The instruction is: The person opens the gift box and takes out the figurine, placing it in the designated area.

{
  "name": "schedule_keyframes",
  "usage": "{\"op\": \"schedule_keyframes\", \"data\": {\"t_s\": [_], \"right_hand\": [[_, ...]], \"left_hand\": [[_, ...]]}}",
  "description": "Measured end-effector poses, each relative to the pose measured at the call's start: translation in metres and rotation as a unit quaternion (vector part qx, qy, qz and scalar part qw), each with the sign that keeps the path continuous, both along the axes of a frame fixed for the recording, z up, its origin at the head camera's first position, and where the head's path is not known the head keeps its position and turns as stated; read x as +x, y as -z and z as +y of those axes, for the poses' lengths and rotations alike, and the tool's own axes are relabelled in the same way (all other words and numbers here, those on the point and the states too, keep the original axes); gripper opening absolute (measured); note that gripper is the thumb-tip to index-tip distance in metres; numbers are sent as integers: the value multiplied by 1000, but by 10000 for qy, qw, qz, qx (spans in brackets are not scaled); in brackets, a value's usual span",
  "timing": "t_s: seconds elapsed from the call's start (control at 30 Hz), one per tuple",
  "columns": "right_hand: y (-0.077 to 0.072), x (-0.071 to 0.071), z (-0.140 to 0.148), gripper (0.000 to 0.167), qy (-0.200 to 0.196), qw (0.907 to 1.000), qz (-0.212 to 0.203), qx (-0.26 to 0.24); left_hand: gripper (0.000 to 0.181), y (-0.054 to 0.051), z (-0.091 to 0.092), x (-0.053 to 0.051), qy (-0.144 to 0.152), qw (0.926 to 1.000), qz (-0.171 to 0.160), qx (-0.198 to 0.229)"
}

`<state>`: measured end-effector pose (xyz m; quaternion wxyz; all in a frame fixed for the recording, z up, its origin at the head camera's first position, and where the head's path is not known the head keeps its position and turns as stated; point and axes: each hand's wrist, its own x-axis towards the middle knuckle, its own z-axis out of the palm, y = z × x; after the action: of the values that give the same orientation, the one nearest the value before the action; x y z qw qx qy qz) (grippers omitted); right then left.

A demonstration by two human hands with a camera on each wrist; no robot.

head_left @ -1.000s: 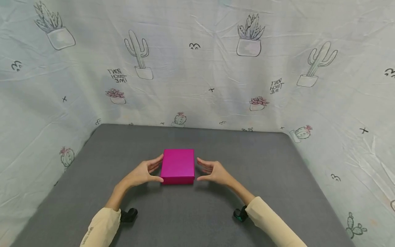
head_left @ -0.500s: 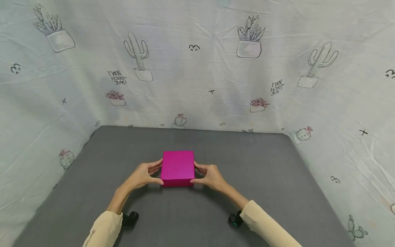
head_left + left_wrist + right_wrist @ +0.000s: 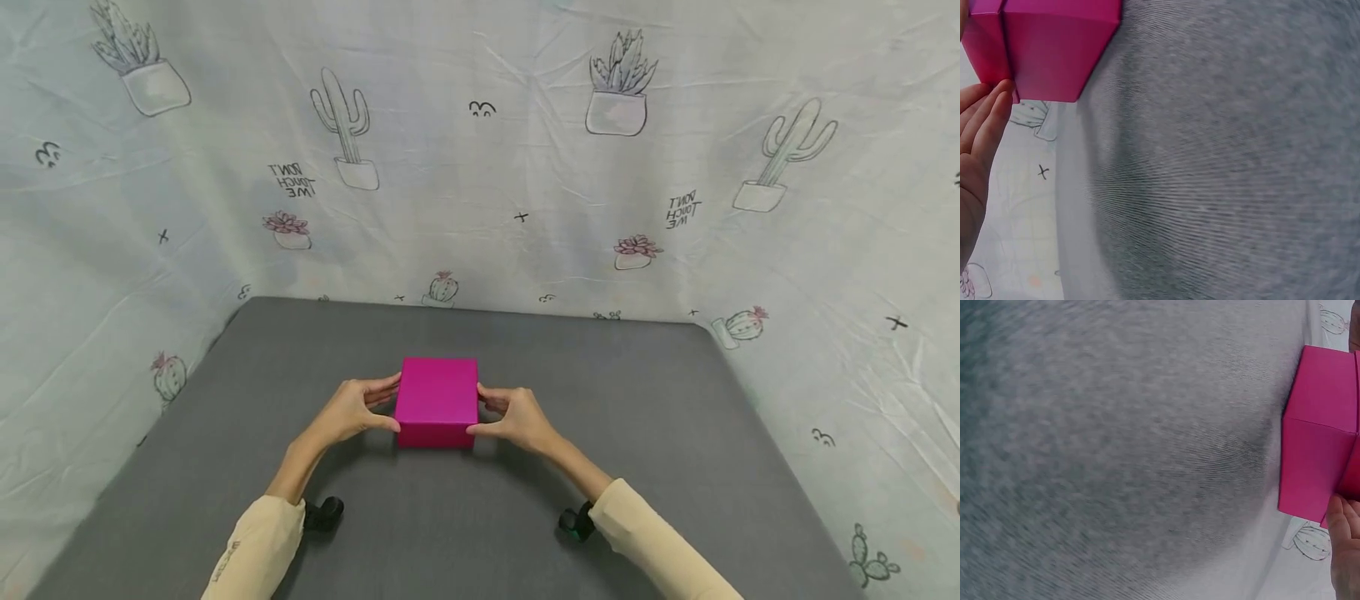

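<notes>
A closed magenta box (image 3: 437, 392) sits on the grey table in the head view. The left hand (image 3: 358, 410) holds its left side, thumb at the near corner and fingers farther back. On the opposite side the right hand (image 3: 519, 418) grips it the same way. In the left wrist view, fingertips of the left hand (image 3: 979, 144) touch the lid's edge on the box (image 3: 1054, 53). The right wrist view shows the box (image 3: 1319, 450) at the right edge, with fingers of the right hand (image 3: 1346, 544) against its lid.
The grey table (image 3: 585, 367) stretches around the box. Behind it and at both sides hangs a pale curtain (image 3: 480, 192) printed with cacti. Black wrist devices (image 3: 325, 514) are strapped under both cream sleeves (image 3: 258, 542).
The right hand has moved left from beside the box and now touches its right side. The left hand keeps its place on the box. The head view has shifted slightly.
</notes>
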<state>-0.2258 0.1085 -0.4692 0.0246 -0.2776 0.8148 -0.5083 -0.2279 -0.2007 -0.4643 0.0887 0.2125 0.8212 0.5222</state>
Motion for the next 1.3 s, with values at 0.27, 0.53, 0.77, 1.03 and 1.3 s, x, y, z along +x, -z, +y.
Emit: {"op": "schedule_keyframes", "data": {"t_s": [0.27, 0.53, 0.77, 1.03, 1.3], "right_hand": [[-17, 1, 0, 68, 109, 9999, -90, 89], [-44, 1, -6, 69, 108, 9995, -63, 292], [-68, 0, -24, 70, -56, 9992, -65, 383], [-80, -5, -56, 65, -340, 9984, 155, 427], [-84, -4, -94, 65, -572, 9976, -88, 387]], "left_hand": [[87, -17, 0, 1, -115, 9999, 43, 1], [84, -38, -7, 4, -191, 9998, 82, 35], [82, -56, -27, 15, -409, 9990, 123, -93], [73, -64, -60, 23, -226, 9991, 3, 364], [71, -57, -97, 39, -136, 9967, -121, 793]]}}
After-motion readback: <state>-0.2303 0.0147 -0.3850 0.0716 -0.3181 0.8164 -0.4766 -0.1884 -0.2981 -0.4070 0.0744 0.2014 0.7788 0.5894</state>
